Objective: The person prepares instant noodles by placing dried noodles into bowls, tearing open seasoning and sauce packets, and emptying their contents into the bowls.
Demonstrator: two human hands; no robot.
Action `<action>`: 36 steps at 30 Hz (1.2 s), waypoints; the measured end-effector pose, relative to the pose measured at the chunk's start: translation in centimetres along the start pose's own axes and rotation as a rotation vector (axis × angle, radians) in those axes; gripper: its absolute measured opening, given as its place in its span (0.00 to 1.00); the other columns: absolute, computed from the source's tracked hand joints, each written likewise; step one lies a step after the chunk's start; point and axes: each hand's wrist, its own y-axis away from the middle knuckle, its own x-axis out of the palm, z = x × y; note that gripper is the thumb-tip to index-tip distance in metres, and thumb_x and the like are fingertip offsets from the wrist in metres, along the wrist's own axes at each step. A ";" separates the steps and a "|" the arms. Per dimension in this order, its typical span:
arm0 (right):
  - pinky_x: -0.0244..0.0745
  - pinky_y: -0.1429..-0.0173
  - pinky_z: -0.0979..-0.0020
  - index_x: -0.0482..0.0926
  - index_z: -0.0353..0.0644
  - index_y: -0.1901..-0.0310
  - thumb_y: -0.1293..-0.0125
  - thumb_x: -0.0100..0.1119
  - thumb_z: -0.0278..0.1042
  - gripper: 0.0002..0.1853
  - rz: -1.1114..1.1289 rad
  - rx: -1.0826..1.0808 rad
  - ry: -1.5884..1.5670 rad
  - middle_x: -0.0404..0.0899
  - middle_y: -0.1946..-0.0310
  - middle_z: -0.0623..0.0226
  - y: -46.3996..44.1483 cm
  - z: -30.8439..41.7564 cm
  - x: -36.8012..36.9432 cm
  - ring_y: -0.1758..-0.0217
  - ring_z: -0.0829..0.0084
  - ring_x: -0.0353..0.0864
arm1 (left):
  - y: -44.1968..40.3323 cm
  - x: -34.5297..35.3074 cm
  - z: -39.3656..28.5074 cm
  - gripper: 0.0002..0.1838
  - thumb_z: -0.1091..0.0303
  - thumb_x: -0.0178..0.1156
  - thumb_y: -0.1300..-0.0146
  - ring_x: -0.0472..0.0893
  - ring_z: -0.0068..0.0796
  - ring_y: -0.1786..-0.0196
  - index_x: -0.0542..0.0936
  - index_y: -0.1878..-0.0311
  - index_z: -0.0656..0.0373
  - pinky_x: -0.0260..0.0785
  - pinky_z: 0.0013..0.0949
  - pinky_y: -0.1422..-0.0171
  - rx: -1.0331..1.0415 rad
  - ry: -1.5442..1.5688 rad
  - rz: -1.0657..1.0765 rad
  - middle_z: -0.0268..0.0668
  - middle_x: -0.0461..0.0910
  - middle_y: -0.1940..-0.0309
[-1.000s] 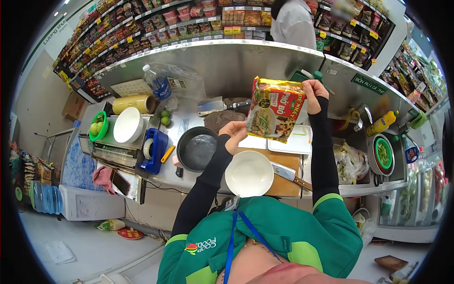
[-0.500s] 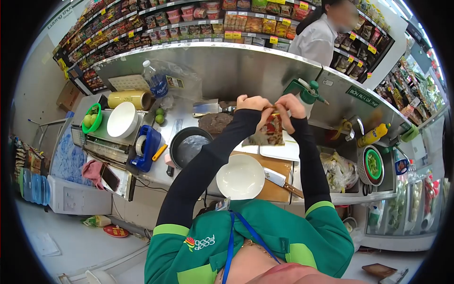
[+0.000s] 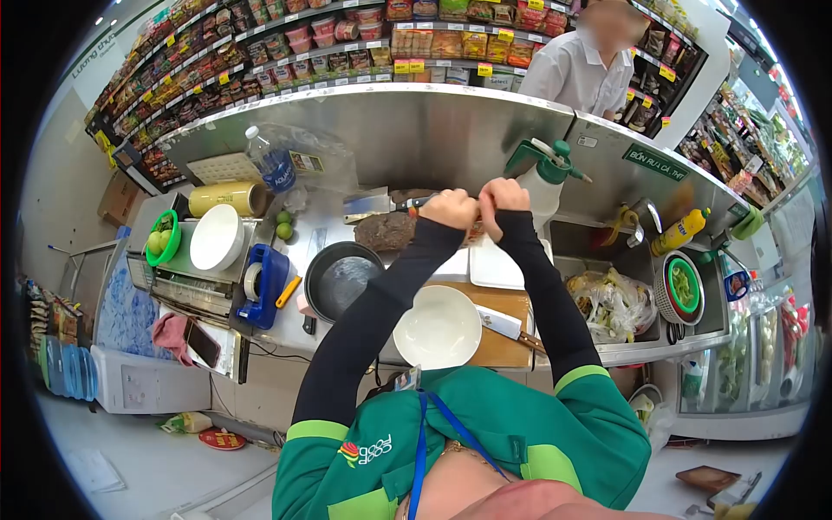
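My left hand (image 3: 450,209) and my right hand (image 3: 504,201) meet above the counter, fingers curled closed on the noodle packet (image 3: 475,230). Most of the packet is hidden behind my hands; only a small reddish-brown part shows below them. Beneath and nearer to me, an empty white bowl (image 3: 437,327) overlaps a wooden cutting board (image 3: 498,347). A knife (image 3: 501,324) lies on the board, right of the bowl. Behind the board is a white tray (image 3: 496,264). A dark pan (image 3: 339,279) stands left of the bowl, near my left sleeve.
A blue tape dispenser (image 3: 264,286), white bowl (image 3: 217,238) and water bottle (image 3: 272,160) stand left. On the right are a spray bottle (image 3: 543,186), bagged greens (image 3: 611,303) in the sink and a yellow bottle (image 3: 681,231). A person (image 3: 582,69) stands behind the partition.
My hands have come together at the packet, which was first spread upright between them and now is mostly hidden. The person behind the partition has turned to face this way.
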 end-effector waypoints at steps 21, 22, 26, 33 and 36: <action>0.69 0.64 0.61 0.79 0.44 0.76 0.51 0.59 0.38 0.07 0.819 -0.079 -0.032 0.75 0.74 0.60 7.3 2.1 2.6 0.67 0.58 0.76 | 23.9 -34.0 -3.2 0.10 0.69 0.51 0.34 0.77 0.29 0.60 0.77 0.60 0.66 0.66 0.29 0.49 -0.979 0.289 -0.755 0.42 0.79 0.62; 0.70 0.65 0.60 0.79 0.44 0.76 0.53 0.59 0.40 0.09 0.860 -0.159 0.078 0.75 0.75 0.59 9.8 -0.4 3.7 0.68 0.57 0.76 | 25.6 -35.3 -4.1 0.08 0.69 0.52 0.34 0.76 0.28 0.61 0.76 0.62 0.66 0.66 0.29 0.50 -0.993 0.190 -0.655 0.41 0.78 0.64; 0.72 0.66 0.63 0.76 0.43 0.80 0.62 0.66 0.43 0.13 1.243 0.016 0.132 0.76 0.78 0.59 17.9 -8.4 -0.2 0.70 0.59 0.78 | 30.0 -35.9 -7.6 0.04 0.74 0.55 0.38 0.74 0.28 0.63 0.75 0.67 0.65 0.66 0.30 0.53 -1.092 -0.041 -0.458 0.39 0.76 0.68; 0.71 0.66 0.61 0.72 0.41 0.76 0.63 0.69 0.46 0.20 1.101 0.380 0.286 0.74 0.80 0.55 27.1 -5.4 -7.5 0.70 0.56 0.77 | 32.1 -33.8 -6.9 0.02 0.77 0.57 0.42 0.76 0.32 0.65 0.77 0.67 0.65 0.68 0.30 0.56 -1.172 -0.090 -0.195 0.41 0.77 0.68; 0.71 0.68 0.61 0.71 0.41 0.77 0.62 0.69 0.43 0.18 1.028 0.316 0.171 0.74 0.81 0.58 29.0 -7.2 -7.3 0.71 0.57 0.77 | 31.5 -33.9 -5.5 0.01 0.78 0.58 0.43 0.76 0.32 0.66 0.77 0.68 0.64 0.68 0.29 0.58 -1.120 0.013 -0.176 0.40 0.77 0.69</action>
